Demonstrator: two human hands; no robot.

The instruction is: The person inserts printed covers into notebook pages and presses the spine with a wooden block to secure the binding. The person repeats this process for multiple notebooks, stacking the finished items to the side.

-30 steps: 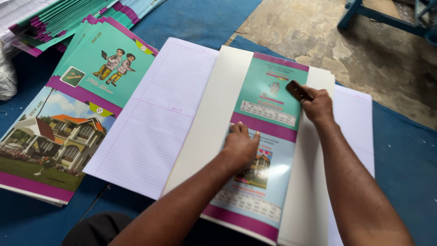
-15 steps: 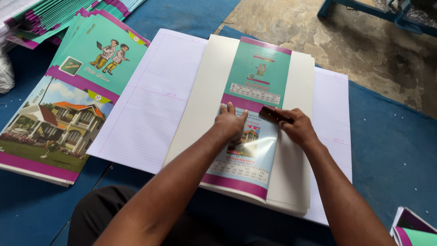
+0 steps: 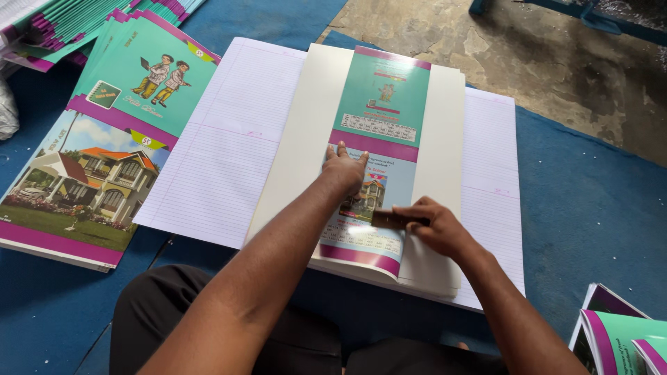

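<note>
A folded stack of cover sheets (image 3: 445, 118), white with a teal and purple printed strip (image 3: 383, 97) down its middle, lies on wide ruled paper sheets (image 3: 229, 139). My left hand (image 3: 345, 169) presses flat on the printed strip near the fold's centre. My right hand (image 3: 432, 226) grips a small dark brown block (image 3: 386, 219) and holds it against the strip, close to the near end of the fold.
Printed cover sheets with a house picture (image 3: 90, 180) lie at the left, with more teal booklets (image 3: 55, 21) stacked behind. Other booklets (image 3: 618, 333) sit at the bottom right. Blue mat (image 3: 590, 201) underneath, bare concrete floor (image 3: 486, 35) beyond.
My right hand has drawn the brown block down the fold from its far end toward me. My left hand stayed pressed on the strip's middle.
</note>
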